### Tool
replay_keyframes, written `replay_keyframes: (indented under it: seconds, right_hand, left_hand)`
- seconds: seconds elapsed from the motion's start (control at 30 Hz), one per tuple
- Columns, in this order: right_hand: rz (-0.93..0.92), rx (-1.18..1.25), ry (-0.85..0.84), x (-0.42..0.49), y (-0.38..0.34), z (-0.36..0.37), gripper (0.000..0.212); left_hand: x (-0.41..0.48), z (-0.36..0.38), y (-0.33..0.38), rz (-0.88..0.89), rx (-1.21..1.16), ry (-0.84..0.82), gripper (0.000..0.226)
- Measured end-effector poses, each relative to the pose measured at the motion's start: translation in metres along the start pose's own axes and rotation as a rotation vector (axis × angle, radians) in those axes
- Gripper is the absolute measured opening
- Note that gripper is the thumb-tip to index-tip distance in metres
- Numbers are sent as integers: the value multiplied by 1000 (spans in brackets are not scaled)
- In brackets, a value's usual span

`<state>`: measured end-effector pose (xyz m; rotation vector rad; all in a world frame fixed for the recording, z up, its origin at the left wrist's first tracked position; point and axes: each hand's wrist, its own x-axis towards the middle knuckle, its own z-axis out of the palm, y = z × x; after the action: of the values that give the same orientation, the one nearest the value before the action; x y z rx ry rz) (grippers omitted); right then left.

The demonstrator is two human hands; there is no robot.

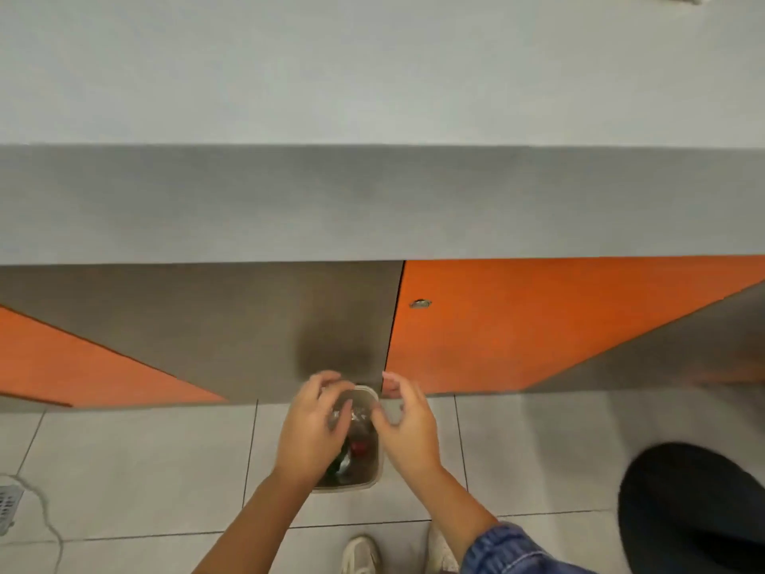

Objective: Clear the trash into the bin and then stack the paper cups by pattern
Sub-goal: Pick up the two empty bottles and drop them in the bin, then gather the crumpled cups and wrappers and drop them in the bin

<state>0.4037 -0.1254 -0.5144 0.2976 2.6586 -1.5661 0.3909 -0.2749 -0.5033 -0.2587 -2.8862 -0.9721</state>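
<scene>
Standing over: my hands hang above the bin (364,470) on the floor tiles, against the cabinet (207,325)
Left hand (312,432): fingers curled loosely over the bin mouth, nothing clearly gripped; blur hides the tips
Right hand (407,432): fingers bent and apart, empty as far as I can tell
Bin: already holds crumpled wrappers, one red scrap showing
Done: I judge the trash step is at or near its end
Left: stacking the cups by pattern; no cups in view, the counter (372,76) mostly bare here
Writing: none readable, no brand or label visible
</scene>
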Motion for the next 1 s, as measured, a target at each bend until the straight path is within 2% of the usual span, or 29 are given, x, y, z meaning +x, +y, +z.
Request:
replay_keyframes:
  seconds: [0.1,0.17,0.27,0.37,0.5,0.63,0.7,0.77,0.9,1.0]
  right_hand:
    - [-159,144,178,-7,-67,-55,32]
    - [-295,198,294,-8,-113,-93,23]
    - [-480,211,432,-3,-173,-148,13]
    - [-529,226,531,11,-225,-200,11]
    - [-515,220,554,45,-276,-268,13]
    - [-503,111,633,95,-297,-333,20]
    - [-475,66,638,124,-303,-363,20]
    - [-453,-22,622,156,-309,-390,19]
    - [-395,-294,469,225,-312,-433,30]
    - [-314,-555,287,277,-299,-450,47]
  left_hand:
    - [14,-62,70,171,-73,240,18]
    - [27,-100,115,329,-119,335,11]
    - [55,-151,178,526,-167,456,13]
    - [96,-189,235,545,-242,526,13]
    - [163,-215,299,308,-313,403,19]
    - [232,-207,351,215,-225,199,26]
    - [264,-193,370,191,-158,81,37]
    - [292,-175,384,159,-66,-31,58]
    - [325,-145,394,133,174,-180,92]
    - [335,-130,391,137,293,-198,92]
